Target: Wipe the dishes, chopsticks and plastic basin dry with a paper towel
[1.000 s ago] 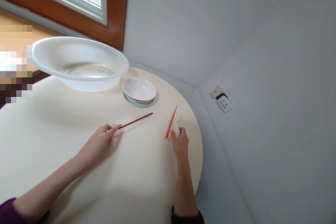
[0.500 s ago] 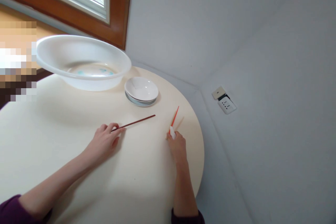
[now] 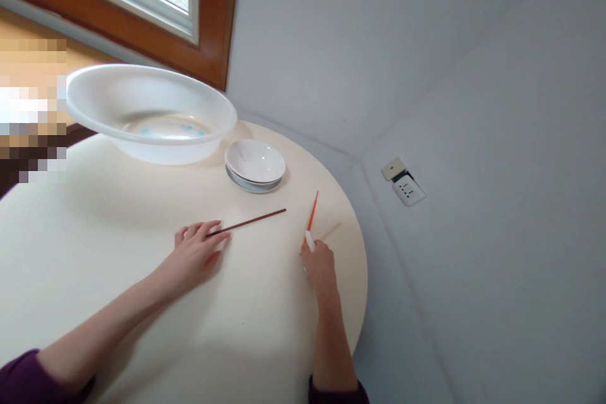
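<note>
My left hand (image 3: 196,255) lies on the round cream table (image 3: 118,290), fingers closed over the near end of a dark brown chopstick (image 3: 255,220) that points to the right and away. My right hand (image 3: 318,263) is closed round the near end of an orange-red chopstick (image 3: 312,213) together with something small and white (image 3: 309,241). A pale chopstick (image 3: 331,231) lies just right of that hand on the table.
A large white plastic basin (image 3: 151,110) stands at the back of the table. Beside it are stacked white shallow bowls (image 3: 255,164). Grey walls meet behind the table, with a wall socket (image 3: 404,182) at the right and a wooden window frame (image 3: 208,19) above.
My left hand has slid forward over the brown chopstick's end, nudging it to the right. My right hand has closed tighter on the orange-red chopstick, which now points more upright.
</note>
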A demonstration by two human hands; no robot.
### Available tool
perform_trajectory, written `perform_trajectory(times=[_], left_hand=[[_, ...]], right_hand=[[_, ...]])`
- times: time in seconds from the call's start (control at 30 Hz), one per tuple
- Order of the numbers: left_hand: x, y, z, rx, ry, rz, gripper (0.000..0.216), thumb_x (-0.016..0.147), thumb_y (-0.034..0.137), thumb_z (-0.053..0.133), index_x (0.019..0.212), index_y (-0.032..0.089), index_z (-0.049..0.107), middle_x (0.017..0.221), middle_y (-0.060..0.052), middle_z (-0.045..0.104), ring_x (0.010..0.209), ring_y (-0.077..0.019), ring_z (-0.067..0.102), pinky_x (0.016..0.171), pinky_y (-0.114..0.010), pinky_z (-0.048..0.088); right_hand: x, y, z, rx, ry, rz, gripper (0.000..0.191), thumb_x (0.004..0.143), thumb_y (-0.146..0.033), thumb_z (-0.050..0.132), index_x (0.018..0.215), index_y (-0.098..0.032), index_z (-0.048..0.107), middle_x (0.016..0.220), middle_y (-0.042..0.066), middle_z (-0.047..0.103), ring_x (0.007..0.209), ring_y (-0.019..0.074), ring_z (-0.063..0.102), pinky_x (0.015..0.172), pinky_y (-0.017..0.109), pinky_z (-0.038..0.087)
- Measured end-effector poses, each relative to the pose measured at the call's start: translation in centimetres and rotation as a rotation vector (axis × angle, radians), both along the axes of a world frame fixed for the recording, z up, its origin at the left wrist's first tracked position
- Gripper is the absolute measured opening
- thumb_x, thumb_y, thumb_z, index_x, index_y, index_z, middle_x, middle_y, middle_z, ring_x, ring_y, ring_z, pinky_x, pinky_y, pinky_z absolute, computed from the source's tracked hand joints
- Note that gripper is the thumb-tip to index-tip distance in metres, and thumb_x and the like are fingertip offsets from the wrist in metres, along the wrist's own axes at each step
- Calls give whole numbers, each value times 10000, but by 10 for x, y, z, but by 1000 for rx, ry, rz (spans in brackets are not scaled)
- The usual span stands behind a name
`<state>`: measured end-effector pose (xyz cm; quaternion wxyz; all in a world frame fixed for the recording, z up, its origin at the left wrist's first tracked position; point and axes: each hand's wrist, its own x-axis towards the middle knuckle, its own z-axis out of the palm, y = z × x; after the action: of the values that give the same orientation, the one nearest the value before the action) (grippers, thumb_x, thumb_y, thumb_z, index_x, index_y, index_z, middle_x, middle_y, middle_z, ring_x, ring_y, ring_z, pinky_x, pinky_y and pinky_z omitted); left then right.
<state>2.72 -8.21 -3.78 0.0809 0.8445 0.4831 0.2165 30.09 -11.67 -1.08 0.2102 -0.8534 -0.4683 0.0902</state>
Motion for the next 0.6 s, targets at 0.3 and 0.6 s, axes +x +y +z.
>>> perform_trajectory(times=[0.3,0.6], left_hand=[[1,-2,9,48,-96,-10,316,846,261,380,1045,239,624,1217,-121,531,1063,-290,478,880,-475,360],[8,-12,28,14,-450,-144,259,874,292,408,1019,212,609,1105,-100,573,1058,-207,532,896,-336,436]], right_hand=[[9,-2,10,104,158,-66,222,758,-266,498,565,-167,547,497,35,565,431,134,480,436,241,307],[-4,-8,20,529,663,-118,317,762,-446,510,581,-193,446,437,-75,406,357,79,363,358,205,277]])
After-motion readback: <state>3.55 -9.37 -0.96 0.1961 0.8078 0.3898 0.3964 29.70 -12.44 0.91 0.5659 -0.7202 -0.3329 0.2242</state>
